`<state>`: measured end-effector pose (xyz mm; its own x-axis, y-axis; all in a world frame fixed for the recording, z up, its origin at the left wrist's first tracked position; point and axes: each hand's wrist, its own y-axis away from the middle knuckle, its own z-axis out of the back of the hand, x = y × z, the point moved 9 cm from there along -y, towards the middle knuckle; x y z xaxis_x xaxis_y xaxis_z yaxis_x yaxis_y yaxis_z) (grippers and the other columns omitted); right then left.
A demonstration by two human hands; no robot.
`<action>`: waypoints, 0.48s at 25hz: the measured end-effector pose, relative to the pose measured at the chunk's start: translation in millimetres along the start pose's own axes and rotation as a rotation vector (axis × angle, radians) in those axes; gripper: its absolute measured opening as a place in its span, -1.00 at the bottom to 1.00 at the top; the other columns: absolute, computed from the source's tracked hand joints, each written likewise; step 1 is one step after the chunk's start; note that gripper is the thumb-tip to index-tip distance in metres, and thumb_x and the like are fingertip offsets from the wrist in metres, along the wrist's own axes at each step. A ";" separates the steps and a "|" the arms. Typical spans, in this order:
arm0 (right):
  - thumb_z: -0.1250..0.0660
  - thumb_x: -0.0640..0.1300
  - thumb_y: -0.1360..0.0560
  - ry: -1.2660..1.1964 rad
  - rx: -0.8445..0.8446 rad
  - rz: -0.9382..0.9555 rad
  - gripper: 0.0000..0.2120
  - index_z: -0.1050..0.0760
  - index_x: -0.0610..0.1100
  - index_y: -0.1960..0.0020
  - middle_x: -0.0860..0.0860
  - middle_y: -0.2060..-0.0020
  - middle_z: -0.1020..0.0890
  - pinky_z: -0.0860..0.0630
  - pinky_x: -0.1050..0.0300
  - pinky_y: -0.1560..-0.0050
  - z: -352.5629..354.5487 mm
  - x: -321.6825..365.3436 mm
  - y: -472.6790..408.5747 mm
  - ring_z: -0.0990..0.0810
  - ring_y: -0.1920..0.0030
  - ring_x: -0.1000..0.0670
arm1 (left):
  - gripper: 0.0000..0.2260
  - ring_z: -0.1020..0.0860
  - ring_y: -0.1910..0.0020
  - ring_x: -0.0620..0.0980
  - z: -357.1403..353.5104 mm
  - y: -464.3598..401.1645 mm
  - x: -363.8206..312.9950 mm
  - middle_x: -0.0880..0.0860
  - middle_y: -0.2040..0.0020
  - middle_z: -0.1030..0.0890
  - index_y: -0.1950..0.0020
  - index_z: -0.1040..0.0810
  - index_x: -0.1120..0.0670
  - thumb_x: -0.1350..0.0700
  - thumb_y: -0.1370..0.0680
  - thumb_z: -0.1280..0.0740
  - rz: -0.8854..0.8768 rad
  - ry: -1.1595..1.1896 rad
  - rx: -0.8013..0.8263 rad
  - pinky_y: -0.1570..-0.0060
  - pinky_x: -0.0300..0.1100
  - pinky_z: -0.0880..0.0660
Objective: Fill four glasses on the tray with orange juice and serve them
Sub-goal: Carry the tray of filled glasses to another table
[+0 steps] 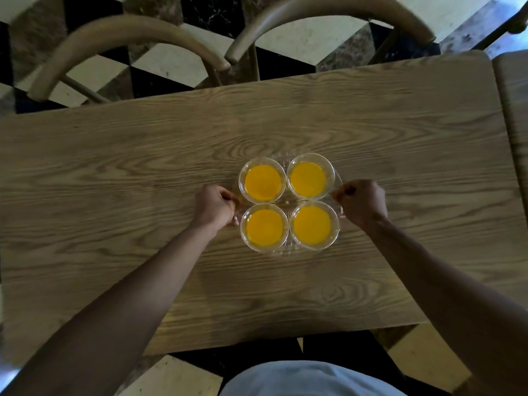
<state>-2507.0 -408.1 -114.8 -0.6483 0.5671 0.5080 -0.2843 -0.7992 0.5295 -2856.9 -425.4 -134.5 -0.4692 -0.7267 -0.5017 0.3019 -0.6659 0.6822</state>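
wooden table [143,172] | clear tray [287,200] resting on it

1. Single head-worn wide-angle view, looking steeply down and forward from above the worktop [114,172].
2. Near enough for both forearms to fill the lower frame; floor [303,38] visible beyond the far edge.

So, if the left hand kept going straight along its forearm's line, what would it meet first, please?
Probably the far-left glass: the left hand, shut on the tray handle, points up-right toward it; depth is unclear.
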 end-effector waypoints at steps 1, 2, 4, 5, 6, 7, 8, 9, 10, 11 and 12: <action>-0.48 -0.21 -0.47 -0.004 0.007 -0.005 -0.91 -0.72 -0.07 0.18 0.13 0.38 -0.65 -0.69 0.05 0.11 -1.5 -1.1 -1.2 -0.68 0.27 0.03 | -0.71 -0.74 0.19 0.25 0.0 0.1 0.1 0.17 0.19 -0.72 0.17 -0.66 0.16 0.46 -0.58 -0.27 0.003 0.004 0.000 0.17 0.21 -0.72; -0.48 -0.22 -0.48 0.000 0.014 -0.009 -0.88 -0.71 -0.06 0.20 0.12 0.38 -0.66 -0.69 0.07 0.14 -3.1 -1.8 -2.3 -0.69 0.30 0.05 | -0.70 -0.74 0.18 0.27 0.1 0.7 -0.1 0.16 0.22 -0.71 0.18 -0.64 0.16 0.47 -0.59 -0.26 0.005 0.005 -0.001 0.16 0.21 -0.72; -0.45 -0.25 -0.48 0.017 0.019 -0.007 -0.81 -0.68 -0.02 0.24 0.13 0.40 -0.64 -0.65 0.21 0.30 -5.7 -2.2 -4.5 -0.63 0.44 0.18 | -0.69 -0.73 0.23 0.27 -0.7 -0.1 1.8 0.16 0.24 -0.71 0.19 -0.63 0.16 0.48 -0.59 -0.25 0.013 0.015 0.004 0.17 0.23 -0.72; -0.44 -0.27 -0.49 0.017 0.016 0.000 -0.80 -0.68 -0.02 0.23 0.15 0.41 -0.63 -0.61 0.29 0.37 -6.3 -1.7 -5.4 -0.59 0.50 0.23 | -0.70 -0.72 0.27 0.23 -1.3 -1.3 4.0 0.16 0.24 -0.71 0.18 -0.63 0.17 0.48 -0.60 -0.25 0.021 0.028 0.006 0.17 0.25 -0.71; -0.43 -0.28 -0.49 0.012 0.014 0.005 -0.82 -0.69 -0.04 0.21 0.15 0.41 -0.62 -0.56 0.37 0.43 -6.7 -0.4 -5.7 -0.57 0.53 0.26 | -0.71 -0.70 0.32 0.18 -1.3 -1.9 5.4 0.16 0.25 -0.70 0.18 -0.62 0.18 0.48 -0.60 -0.25 0.027 0.033 0.004 0.17 0.25 -0.71; -0.43 -0.28 -0.48 0.011 0.009 0.011 -0.84 -0.70 -0.06 0.19 0.15 0.42 -0.61 -0.54 0.40 0.42 -6.5 1.1 -5.5 -0.57 0.52 0.27 | -0.71 -0.69 0.34 0.14 -1.1 -2.2 6.3 0.16 0.25 -0.70 0.17 -0.62 0.18 0.48 -0.60 -0.25 0.030 0.032 0.002 0.17 0.26 -0.71; -0.44 -0.25 -0.48 0.020 0.002 0.017 -0.87 -0.70 -0.08 0.18 0.14 0.42 -0.61 -0.58 0.34 0.35 -6.1 2.0 -5.1 -0.58 0.48 0.23 | -0.71 -0.68 0.36 0.11 -1.1 -2.7 6.6 0.16 0.25 -0.70 0.17 -0.62 0.17 0.47 -0.60 -0.25 0.028 0.030 0.000 0.16 0.26 -0.71; -0.45 -0.23 -0.48 0.026 -0.002 0.020 -0.90 -0.70 -0.09 0.17 0.12 0.42 -0.61 -0.63 0.23 0.25 -6.7 2.1 -5.3 -0.61 0.41 0.16 | -0.71 -0.68 0.36 0.11 -0.9 -3.5 6.5 0.16 0.24 -0.70 0.17 -0.62 0.17 0.47 -0.60 -0.25 0.024 0.033 0.001 0.16 0.26 -0.71; -0.45 -0.22 -0.48 0.024 -0.002 0.016 -0.91 -0.71 -0.11 0.16 0.10 0.42 -0.61 -0.65 0.14 0.17 -7.0 2.0 -4.7 -0.63 0.36 0.08 | -0.70 -0.68 0.36 0.10 -0.8 -3.8 6.6 0.17 0.24 -0.71 0.18 -0.62 0.17 0.48 -0.60 -0.25 0.018 0.037 0.000 0.15 0.26 -0.71; -0.44 -0.22 -0.48 0.017 -0.005 0.008 -0.92 -0.71 -0.11 0.15 0.07 0.41 -0.62 -0.66 0.08 0.14 -7.6 0.8 -4.7 -0.65 0.32 0.02 | -0.70 -0.67 0.36 0.09 -0.7 -3.9 6.1 0.17 0.24 -0.71 0.18 -0.62 0.16 0.48 -0.60 -0.25 0.017 0.039 -0.001 0.15 0.26 -0.71; -0.44 -0.22 -0.48 0.012 -0.008 0.004 -0.92 -0.72 -0.12 0.14 0.04 0.39 -0.64 -0.67 0.05 0.13 -7.7 0.2 -4.8 -0.66 0.29 -0.01 | -0.71 -0.67 0.38 0.08 -1.0 -4.7 6.8 0.17 0.25 -0.70 0.17 -0.63 0.17 0.48 -0.59 -0.26 0.017 0.042 -0.001 0.15 0.27 -0.71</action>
<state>-2511.2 -405.7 -122.5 -0.6576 0.5618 0.5019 -0.2874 -0.8030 0.5222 -2860.7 -427.4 -141.6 -0.4291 -0.7445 -0.5115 0.3108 -0.6534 0.6903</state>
